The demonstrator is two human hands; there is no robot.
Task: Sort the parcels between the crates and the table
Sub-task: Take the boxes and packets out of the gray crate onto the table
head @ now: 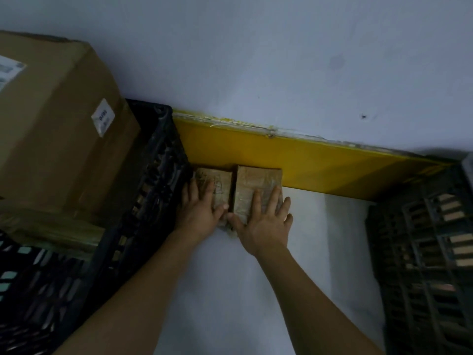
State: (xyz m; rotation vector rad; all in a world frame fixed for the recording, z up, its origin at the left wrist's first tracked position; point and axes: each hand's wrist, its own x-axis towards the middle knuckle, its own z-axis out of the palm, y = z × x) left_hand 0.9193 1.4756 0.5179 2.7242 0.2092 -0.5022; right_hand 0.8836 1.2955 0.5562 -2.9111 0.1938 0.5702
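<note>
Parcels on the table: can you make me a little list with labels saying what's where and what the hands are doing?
parcels: left parcel and right parcel, side by side on the table, against the yellow board
left hand: flat on left parcel
right hand: flat on right parcel
left crate: black, beside left parcel, holds a big box
right crate: dark, at table's right edge
</note>
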